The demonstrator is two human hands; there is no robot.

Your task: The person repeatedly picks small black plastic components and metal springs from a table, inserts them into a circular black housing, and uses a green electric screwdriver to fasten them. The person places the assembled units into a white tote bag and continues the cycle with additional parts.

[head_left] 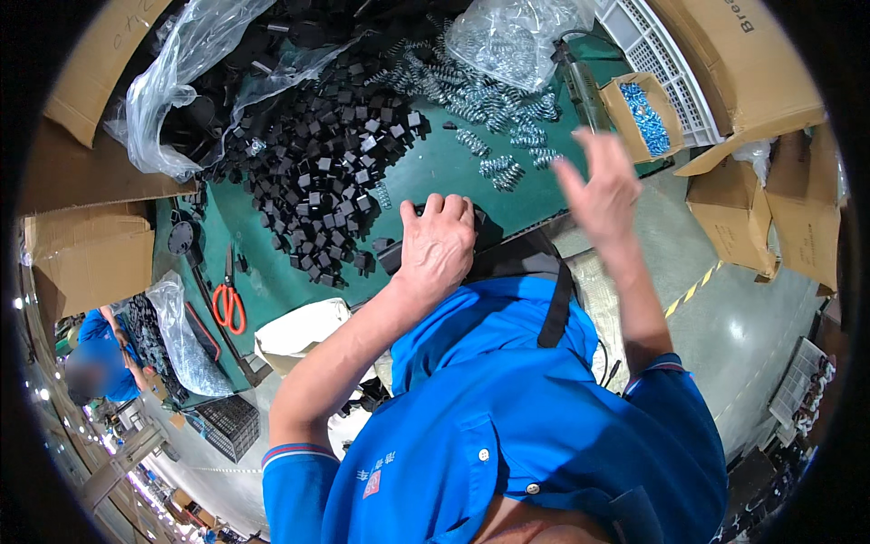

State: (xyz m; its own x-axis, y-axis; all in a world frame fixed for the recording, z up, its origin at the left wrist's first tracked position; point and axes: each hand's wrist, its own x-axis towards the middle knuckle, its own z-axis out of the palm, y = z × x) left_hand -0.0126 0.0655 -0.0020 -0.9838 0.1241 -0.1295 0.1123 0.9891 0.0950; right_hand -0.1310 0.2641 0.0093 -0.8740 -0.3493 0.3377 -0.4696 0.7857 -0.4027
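Note:
At the near edge of the green table, my left hand (439, 238) is closed on a black plastic part (390, 257), most of which its fingers cover. My right hand (600, 190) is raised to the right, smeared by motion, with thumb and fingers apart and nothing seen between them. Beyond that hand lies a power screwdriver (582, 86). Loose metal coil springs (501, 170) lie left of it, and more are heaped farther back. A large pile of small black blocks (317, 195) spreads beyond my left hand.
A small carton (645, 118) of blue-silver screws stands at the right beside a white plastic crate (666, 63). Orange-handled scissors (228, 295) lie on the left. Clear plastic bags (168, 109) cover black parts at the back left. Another person (100, 354) works at far left.

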